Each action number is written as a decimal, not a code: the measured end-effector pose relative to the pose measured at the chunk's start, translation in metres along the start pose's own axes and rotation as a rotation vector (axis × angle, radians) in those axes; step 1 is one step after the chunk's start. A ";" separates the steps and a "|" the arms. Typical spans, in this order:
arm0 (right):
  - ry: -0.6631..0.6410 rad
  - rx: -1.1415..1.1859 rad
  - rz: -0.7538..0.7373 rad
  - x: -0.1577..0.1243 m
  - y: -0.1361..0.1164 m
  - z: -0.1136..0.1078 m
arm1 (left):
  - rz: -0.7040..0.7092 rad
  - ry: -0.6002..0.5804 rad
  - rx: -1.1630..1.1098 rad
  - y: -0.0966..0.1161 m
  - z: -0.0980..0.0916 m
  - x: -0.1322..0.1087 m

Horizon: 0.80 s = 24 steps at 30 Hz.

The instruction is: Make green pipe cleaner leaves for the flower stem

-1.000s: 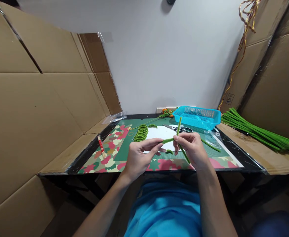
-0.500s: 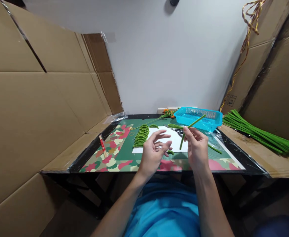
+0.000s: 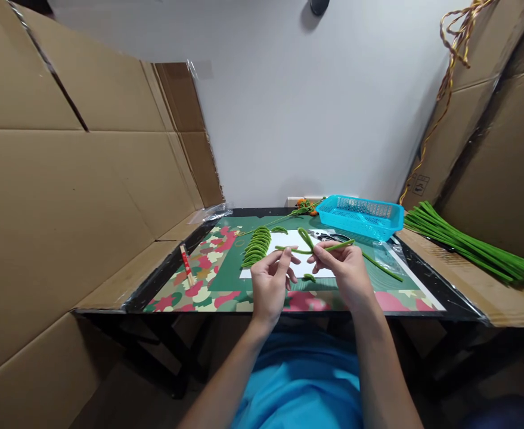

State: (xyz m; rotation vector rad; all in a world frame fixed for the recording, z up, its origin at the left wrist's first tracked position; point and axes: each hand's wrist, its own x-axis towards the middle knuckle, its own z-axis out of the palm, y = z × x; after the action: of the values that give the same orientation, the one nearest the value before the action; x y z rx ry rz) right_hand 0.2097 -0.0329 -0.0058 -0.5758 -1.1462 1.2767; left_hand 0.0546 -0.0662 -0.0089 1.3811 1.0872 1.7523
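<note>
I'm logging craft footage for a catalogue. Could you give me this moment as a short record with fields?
Left hand: fingers pinch one end of a green pipe cleaner
Right hand: fingers pinch the same piece, beside a loop bent in it
Below the hands: white sheet on a patterned mat
Left of the sheet: row of curved green pieces
Far right of the table: blue basket
Right, on cardboard: bundle of green pipe cleaners

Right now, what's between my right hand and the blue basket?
Scissors lie there, at the white sheet's far edge, in the head view; the green pipe cleaner held by the right hand and left hand crosses before them.
</note>
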 end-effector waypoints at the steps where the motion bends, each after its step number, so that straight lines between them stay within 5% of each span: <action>1: -0.026 -0.031 0.018 0.000 -0.001 -0.001 | 0.016 0.023 0.044 0.001 -0.001 -0.001; 7: -0.226 -0.266 0.122 -0.004 -0.004 -0.001 | 0.061 0.069 0.166 0.005 -0.001 -0.003; 16: -0.293 -0.523 0.132 -0.006 0.002 0.007 | 0.114 -0.093 0.215 -0.007 -0.004 -0.002; 24: -0.219 -0.280 0.154 -0.005 0.004 0.000 | 0.031 -0.020 0.139 -0.013 -0.012 0.003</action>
State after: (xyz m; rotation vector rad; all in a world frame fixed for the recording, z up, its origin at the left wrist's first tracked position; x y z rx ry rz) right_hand 0.2089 -0.0363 -0.0106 -0.7563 -1.5012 1.3439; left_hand 0.0423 -0.0597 -0.0205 1.5032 1.2026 1.7079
